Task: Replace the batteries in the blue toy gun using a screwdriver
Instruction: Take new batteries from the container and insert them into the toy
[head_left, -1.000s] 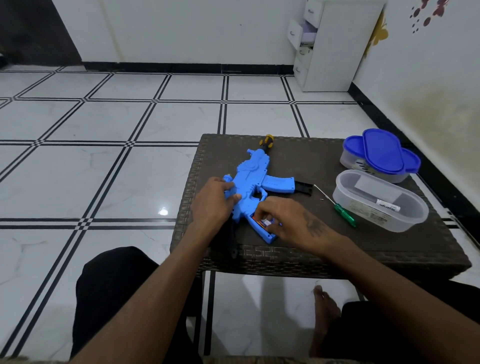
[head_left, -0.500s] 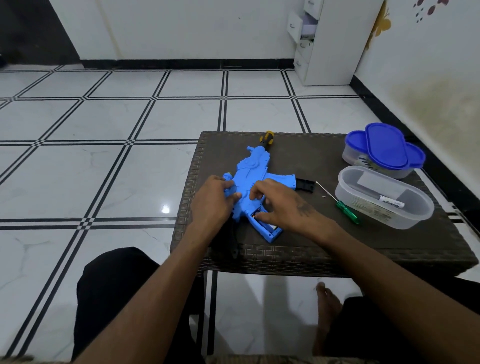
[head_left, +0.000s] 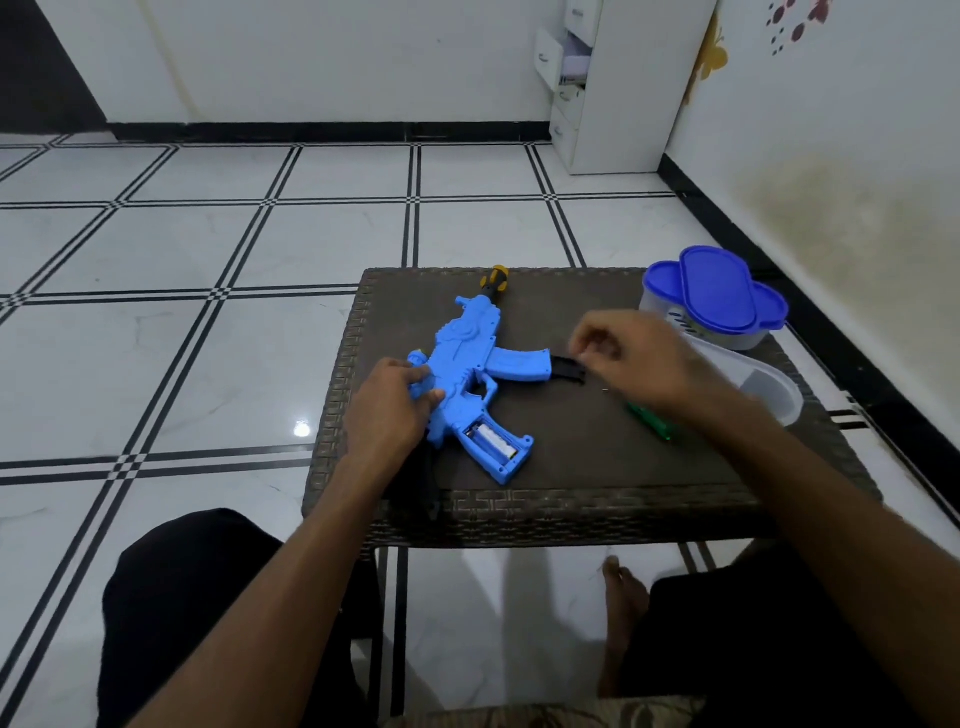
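Observation:
The blue toy gun lies flat on the dark woven table, its yellow-and-black muzzle pointing away from me. The grip's battery compartment is open, and a white battery shows inside it. My left hand grips the gun's rear end. My right hand hovers to the right of the gun with its fingers curled over a black cover piece. Whether the fingers pinch anything is hidden. The green screwdriver handle peeks out from under my right wrist.
A container with a blue lid stands at the table's far right, with an open clear container in front of it. A white drawer cabinet stands by the back wall. My knees and a bare foot are below the table's near edge.
My right hand has left the gun's grip and moved right and away, over the black cover piece. That uncovered the battery in the open compartment. My left hand stays on the gun.

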